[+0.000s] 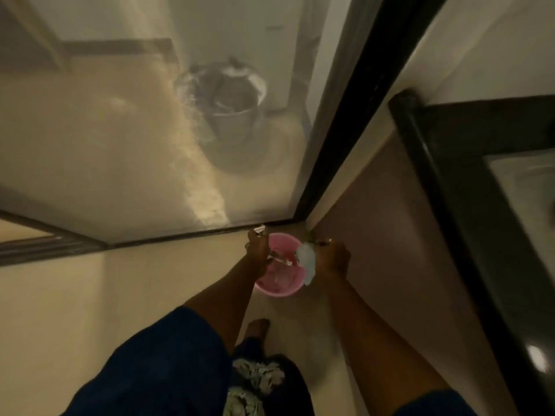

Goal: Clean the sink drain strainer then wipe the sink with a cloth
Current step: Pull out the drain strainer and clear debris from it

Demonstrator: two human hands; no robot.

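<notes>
Both my arms reach down over a small pink bin (280, 291) that stands on the floor. My left hand (257, 250) grips a thin metal piece (280, 260), which looks like the drain strainer, above the bin's opening. My right hand (334, 259) clutches a crumpled white cloth (307, 262) right beside the metal piece, at the bin's right rim. The steel sink (524, 205) shows only as a blurred strip at the far right edge, set in a black countertop (435, 175).
A frosted glass door (144, 139) with a dark frame (339, 145) stands just beyond the bin; a metal bucket (234, 97) shows behind it. A brown cabinet front (399, 235) runs down the right. My foot (259, 327) is on the pale floor below the bin.
</notes>
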